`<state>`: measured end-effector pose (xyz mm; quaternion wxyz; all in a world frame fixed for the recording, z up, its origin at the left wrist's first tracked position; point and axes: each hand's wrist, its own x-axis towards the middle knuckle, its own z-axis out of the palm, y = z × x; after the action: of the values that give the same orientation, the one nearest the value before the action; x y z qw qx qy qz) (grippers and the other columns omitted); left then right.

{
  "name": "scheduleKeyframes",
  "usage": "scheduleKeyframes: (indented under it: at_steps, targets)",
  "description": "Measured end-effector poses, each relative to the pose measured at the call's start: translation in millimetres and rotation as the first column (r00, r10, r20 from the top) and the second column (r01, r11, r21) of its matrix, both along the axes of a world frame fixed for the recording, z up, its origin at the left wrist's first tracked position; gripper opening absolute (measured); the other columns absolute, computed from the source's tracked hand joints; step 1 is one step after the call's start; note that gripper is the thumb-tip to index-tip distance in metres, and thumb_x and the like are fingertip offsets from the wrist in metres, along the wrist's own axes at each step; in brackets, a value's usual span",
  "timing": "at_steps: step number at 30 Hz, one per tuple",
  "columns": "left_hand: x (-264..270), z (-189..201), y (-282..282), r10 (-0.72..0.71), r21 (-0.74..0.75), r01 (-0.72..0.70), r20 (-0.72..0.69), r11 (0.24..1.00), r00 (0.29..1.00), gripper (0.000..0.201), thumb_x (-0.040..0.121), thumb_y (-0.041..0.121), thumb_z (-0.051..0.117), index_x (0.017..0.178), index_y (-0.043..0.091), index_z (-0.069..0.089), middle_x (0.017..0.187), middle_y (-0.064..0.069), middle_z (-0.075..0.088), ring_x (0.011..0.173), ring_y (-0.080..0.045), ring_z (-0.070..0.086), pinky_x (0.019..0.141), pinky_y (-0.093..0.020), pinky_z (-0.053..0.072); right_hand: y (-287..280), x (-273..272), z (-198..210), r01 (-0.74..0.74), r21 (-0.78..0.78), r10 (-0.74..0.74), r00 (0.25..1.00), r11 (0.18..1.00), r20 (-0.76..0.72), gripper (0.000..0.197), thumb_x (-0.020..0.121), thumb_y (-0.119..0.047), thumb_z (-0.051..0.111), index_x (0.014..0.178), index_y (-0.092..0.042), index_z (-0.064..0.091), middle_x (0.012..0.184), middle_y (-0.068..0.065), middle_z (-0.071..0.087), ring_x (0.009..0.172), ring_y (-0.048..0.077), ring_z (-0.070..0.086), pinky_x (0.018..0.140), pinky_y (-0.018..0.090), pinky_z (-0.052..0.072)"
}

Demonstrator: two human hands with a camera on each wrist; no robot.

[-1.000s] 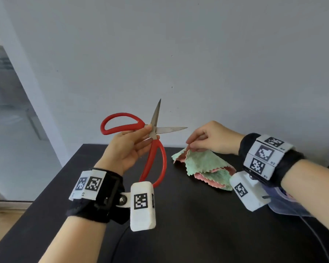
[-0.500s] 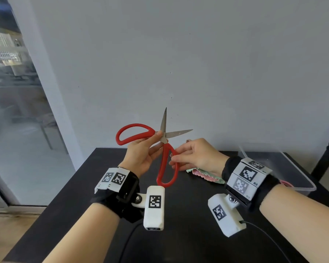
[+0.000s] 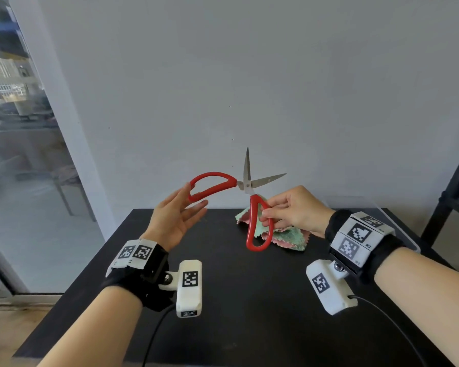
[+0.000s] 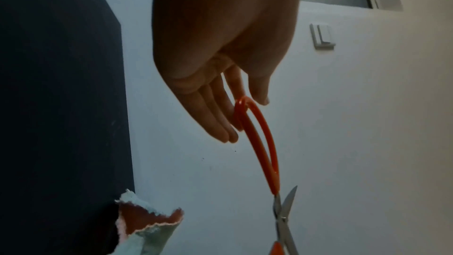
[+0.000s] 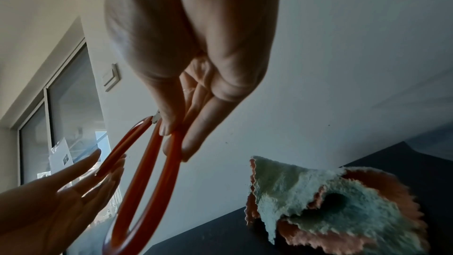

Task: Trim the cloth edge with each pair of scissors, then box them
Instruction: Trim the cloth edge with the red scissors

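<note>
Red-handled scissors (image 3: 249, 185) hang in the air over the table's far side, blades spread apart and pointing up and right. My right hand (image 3: 268, 214) pinches the lower handle loop (image 5: 169, 162) between thumb and fingers. My left hand (image 3: 191, 205) is open with straight fingers, and its fingertips touch the upper left loop (image 4: 264, 152). A crumpled green and pink cloth (image 3: 286, 238) with zigzag edges lies on the black table (image 3: 223, 300) just behind and below the scissors. The same cloth (image 5: 331, 197) shows in the right wrist view.
A clear plastic box (image 3: 415, 249) stands at the table's right side, mostly hidden behind my right wrist. A black shelf frame (image 3: 456, 186) rises at the far right. A grey wall is close behind the table and a glass door is on the left.
My left hand let go of the scissors near the pivot and opened against the upper loop. My right hand left the cloth and took the lower loop. The scissors shifted right.
</note>
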<state>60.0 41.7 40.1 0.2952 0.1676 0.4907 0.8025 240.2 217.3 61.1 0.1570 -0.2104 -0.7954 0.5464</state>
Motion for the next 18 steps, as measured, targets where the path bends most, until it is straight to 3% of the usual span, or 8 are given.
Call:
scheduleKeyframes:
  at_steps: [4, 6, 11, 16, 18]
  targets:
    - [-1, -1, 1, -0.007, -0.064, 0.002, -0.081, 0.998, 0.997, 0.03, 0.093, 0.023, 0.058, 0.118, 0.007, 0.064, 0.088, -0.01, 0.069, 0.084, -0.022, 0.07, 0.076, -0.032, 0.06, 3, 5, 0, 0.026, 0.012, -0.026, 0.999, 1.0, -0.02, 0.024, 0.087, -0.002, 0.066, 0.109, 0.007, 0.066, 0.084, 0.009, 0.073, 0.075, 0.014, 0.074, 0.064, 0.021, 0.058]
    - [1, -3, 3, -0.038, -0.101, 0.027, -0.117, 0.995, 0.992, 0.028, 0.093, 0.018, 0.058, 0.116, 0.004, 0.064, 0.083, -0.01, 0.069, 0.078, -0.019, 0.07, 0.071, -0.03, 0.059, 5, 6, 0, 0.044, 0.011, -0.043, 0.998, 0.999, -0.043, 0.024, 0.087, -0.002, 0.066, 0.11, 0.007, 0.066, 0.083, 0.009, 0.073, 0.075, 0.014, 0.074, 0.065, 0.022, 0.058]
    - [14, -3, 7, -0.159, -0.228, 0.112, -0.196, 0.967, 0.968, 0.022, 0.092, 0.005, 0.057, 0.109, -0.008, 0.062, 0.1, -0.025, 0.069, 0.082, -0.026, 0.073, 0.066, -0.03, 0.06, 7, 8, 3, 0.081, 0.005, -0.08, 0.993, 0.997, -0.086, 0.021, 0.088, -0.001, 0.064, 0.108, 0.005, 0.067, 0.083, 0.009, 0.073, 0.073, 0.012, 0.073, 0.063, 0.02, 0.057]
    - [25, 3, 13, -0.245, -0.283, 0.176, -0.23, 0.943, 0.942, 0.023, 0.091, -0.001, 0.057, 0.113, 0.006, 0.061, 0.096, -0.021, 0.073, 0.084, -0.031, 0.073, 0.067, -0.032, 0.061, 8, 7, 3, 0.111, -0.013, -0.111, 0.989, 0.994, -0.094, 0.022, 0.089, -0.002, 0.064, 0.109, 0.005, 0.067, 0.086, 0.011, 0.073, 0.075, 0.013, 0.073, 0.062, 0.019, 0.056]
    - [28, 5, 15, -0.256, -0.3, 0.178, -0.246, 0.937, 0.935, 0.022, 0.09, 0.001, 0.058, 0.112, 0.004, 0.061, 0.093, -0.019, 0.074, 0.081, -0.029, 0.073, 0.065, -0.031, 0.06, 8, 8, 1, 0.111, -0.017, -0.112, 0.989, 0.994, -0.092, 0.022, 0.089, -0.002, 0.064, 0.11, 0.005, 0.067, 0.086, 0.011, 0.073, 0.076, 0.013, 0.073, 0.062, 0.019, 0.057]
